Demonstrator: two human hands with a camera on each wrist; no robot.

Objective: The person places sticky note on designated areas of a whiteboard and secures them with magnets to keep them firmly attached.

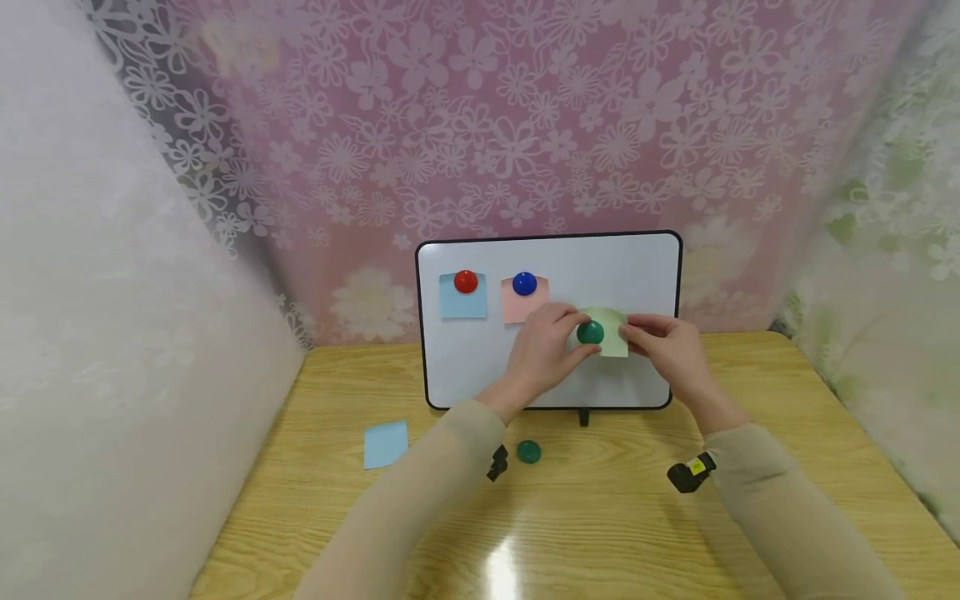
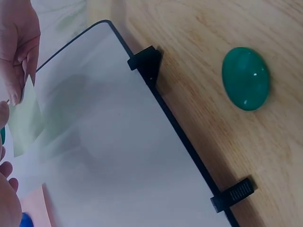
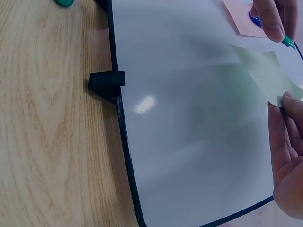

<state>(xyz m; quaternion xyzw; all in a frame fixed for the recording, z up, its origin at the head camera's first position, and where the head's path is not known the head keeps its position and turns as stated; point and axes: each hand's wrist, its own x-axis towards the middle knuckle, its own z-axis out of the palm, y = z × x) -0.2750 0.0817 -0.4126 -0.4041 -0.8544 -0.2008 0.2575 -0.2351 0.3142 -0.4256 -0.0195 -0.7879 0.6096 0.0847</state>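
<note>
Between thumb and fingers my left hand holds a round green magnet, in front of a pale green sticky note. The thumb and fingers of my right hand pinch that note by its right edge. In the right wrist view the note stands off the whiteboard, and the magnet is apart from the note. On the board hang a blue note under a red magnet and a pink note under a blue magnet.
A second green magnet lies on the wooden table before the board. To its left is a light blue sticky note, partly behind my left sleeve. Black feet prop the board's lower edge. A flowered curtain hangs behind.
</note>
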